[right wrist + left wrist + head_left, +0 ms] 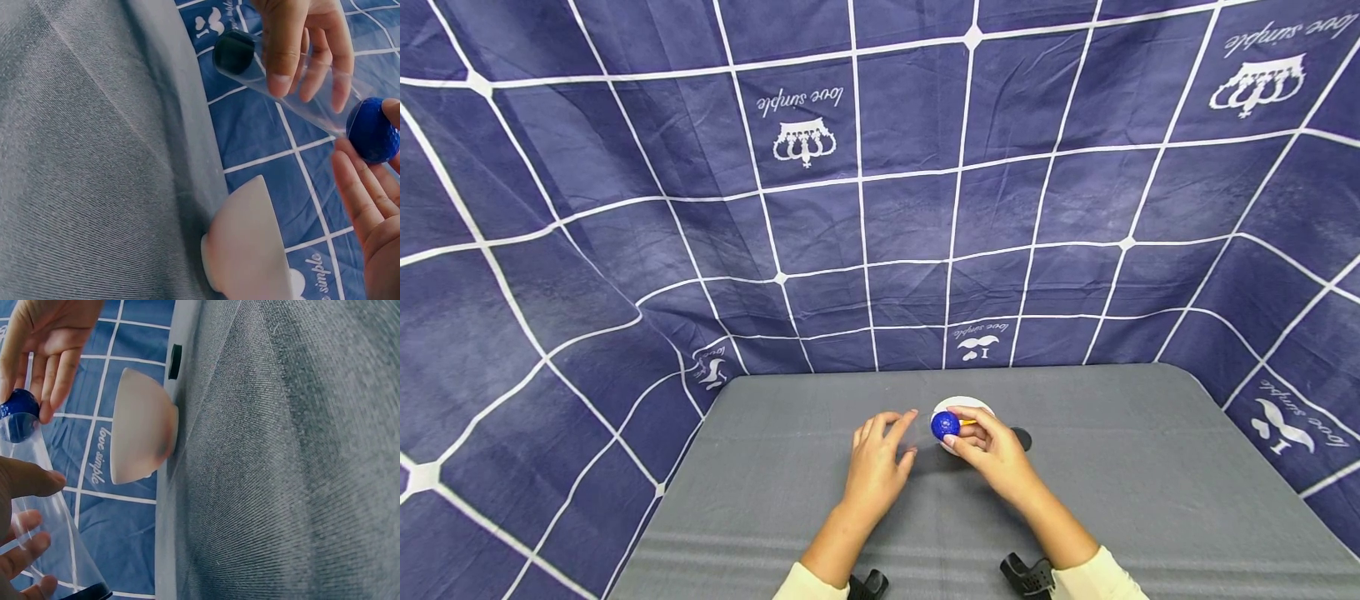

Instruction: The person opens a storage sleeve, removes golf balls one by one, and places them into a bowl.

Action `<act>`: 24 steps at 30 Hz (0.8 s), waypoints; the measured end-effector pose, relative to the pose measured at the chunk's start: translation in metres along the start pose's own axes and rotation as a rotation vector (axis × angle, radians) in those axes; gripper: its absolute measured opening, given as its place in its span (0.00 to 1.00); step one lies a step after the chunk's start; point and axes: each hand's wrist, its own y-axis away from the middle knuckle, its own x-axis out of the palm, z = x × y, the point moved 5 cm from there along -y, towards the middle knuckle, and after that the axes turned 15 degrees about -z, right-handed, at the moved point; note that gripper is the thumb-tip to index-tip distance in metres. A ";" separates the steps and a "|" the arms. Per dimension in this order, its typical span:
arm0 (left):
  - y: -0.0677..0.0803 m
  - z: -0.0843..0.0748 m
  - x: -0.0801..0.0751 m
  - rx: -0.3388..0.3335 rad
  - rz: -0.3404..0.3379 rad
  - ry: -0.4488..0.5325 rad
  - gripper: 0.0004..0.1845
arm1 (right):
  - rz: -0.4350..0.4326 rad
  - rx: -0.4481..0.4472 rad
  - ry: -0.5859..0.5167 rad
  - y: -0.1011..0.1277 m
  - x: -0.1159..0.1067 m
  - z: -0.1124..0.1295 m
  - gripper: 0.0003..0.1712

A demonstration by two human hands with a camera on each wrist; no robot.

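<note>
My left hand point(876, 462) holds a clear plastic tube point(72, 550), thumb on one side and fingers on the other. A black cap point(234, 53) covers one end of the tube. At the opposite end is a shiny blue dimpled ball point(945, 426), like a golf ball, which my right hand point(996, 454) pinches between thumb and fingers. The ball sits right at the tube's mouth, partly seen through the clear wall in the left wrist view. Behind my right hand stands a white bowl point(140, 428), with a bit of something yellow point(967, 422) showing there.
A black disc point(1022, 439) lies on the grey cloth-covered table point(760, 500), just right of the bowl. Blue cloth with white lines point(910, 225) hangs behind the table and along both sides.
</note>
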 end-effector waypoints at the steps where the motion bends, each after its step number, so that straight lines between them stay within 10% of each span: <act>1: 0.000 0.000 0.000 -0.006 0.001 0.004 0.34 | -0.002 -0.007 0.002 -0.001 0.000 0.000 0.24; 24: -0.001 0.015 0.003 -0.268 0.053 0.197 0.33 | -0.053 -0.019 -0.003 -0.013 -0.017 0.002 0.24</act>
